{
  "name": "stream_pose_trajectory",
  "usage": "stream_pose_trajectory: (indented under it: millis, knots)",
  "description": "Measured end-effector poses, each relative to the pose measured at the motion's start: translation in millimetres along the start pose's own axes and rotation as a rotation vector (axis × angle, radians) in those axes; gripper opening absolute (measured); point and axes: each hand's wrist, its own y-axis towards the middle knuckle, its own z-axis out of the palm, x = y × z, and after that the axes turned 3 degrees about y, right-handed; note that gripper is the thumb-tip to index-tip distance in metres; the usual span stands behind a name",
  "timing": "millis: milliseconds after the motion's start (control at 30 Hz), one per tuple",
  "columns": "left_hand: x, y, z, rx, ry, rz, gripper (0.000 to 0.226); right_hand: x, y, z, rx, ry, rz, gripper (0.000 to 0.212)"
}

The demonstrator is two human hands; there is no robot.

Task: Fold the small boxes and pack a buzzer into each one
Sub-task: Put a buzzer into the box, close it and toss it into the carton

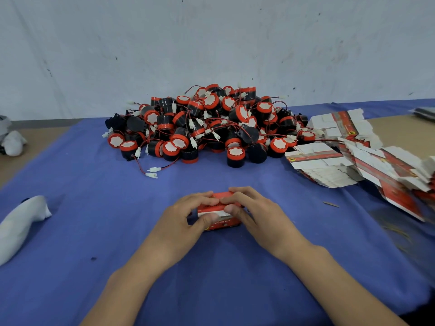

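Blue cloth table cover (70, 208) is seen under everything. A large heap of black cylindrical buzzers with red caps and red wire leads (207, 123) is piled straight ahead of both hands, well apart from them. A slumped stack of flat red-and-white cardboard box blanks (353, 161) is laid ahead and to the right of the right hand, nearer to that hand than to the left. A white cloth bundle (18, 227) is left well out to the left of the left hand. The small red cardboard box (220, 214) is held between the two hands, close in front of the body, resting on or just above the cloth; which one cannot be told. Its long axis is run left to right, from one hand to the other. The left hand (181, 222) is closed on the box's left end, fingers curled over the top, thumb pressed to the near face. The right hand (256, 212) is closed on the right end the same way. Fingertips are met over the top panel, so a flap is judged to be being pressed shut. Contents are hidden; a buzzer inside cannot be confirmed. If one is still needed, the heap is reached about equally by either hand.
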Motion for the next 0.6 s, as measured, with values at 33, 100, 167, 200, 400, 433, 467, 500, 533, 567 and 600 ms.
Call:
stream_pose_trajectory:
  millis: [33,100,167,200,400,433,467,500,533,567,600]
  knots:
    - [-0.5,0.1,-0.1,0.003,-0.018,-0.008,0.027,0.6,0.6,-0.2,-0.006,0.024,0.005,0.052]
    - [-2.1,0.2,-0.9,0.02,-0.055,-0.02,0.026,0.7,0.9,0.4,-0.033,0.045,0.002,0.058]
    - [-4.1,0.0,-2.4,0.032,-0.074,-0.024,0.025,0.9,1.0,1.9,-0.087,0.021,-0.019,0.057]
    - [-4.8,-0.3,-3.2,0.031,-0.074,-0.023,0.025,1.3,1.6,2.4,-0.113,0.004,-0.031,0.055]
    - [-7.3,0.9,-3.1,-0.002,-0.095,-0.04,0.022,2.2,3.0,2.3,-0.097,-0.076,-0.026,0.062]
    - [-7.2,1.0,-2.7,-0.004,-0.095,-0.033,0.021,2.1,3.0,2.0,-0.095,-0.07,-0.026,0.063]
    - [-6.8,1.0,-2.4,-0.002,-0.095,-0.029,0.02,1.9,2.9,1.7,-0.092,-0.062,-0.026,0.065]
    - [-6.5,1.0,-1.9,0.002,-0.093,-0.025,0.018,1.5,3.0,1.7,-0.091,-0.056,-0.027,0.065]
    - [-5.9,0.8,-1.7,0.005,-0.089,-0.023,0.016,0.9,2.6,1.7,-0.088,-0.052,-0.03,0.066]
    - [-5.2,0.6,-1.5,0.004,-0.086,-0.02,0.015,0.5,2.4,1.9,-0.087,-0.047,-0.034,0.065]
    - [-4.2,0.5,-1.2,0.001,-0.083,-0.017,0.014,0.0,1.9,2.0,-0.087,-0.038,-0.037,0.066]
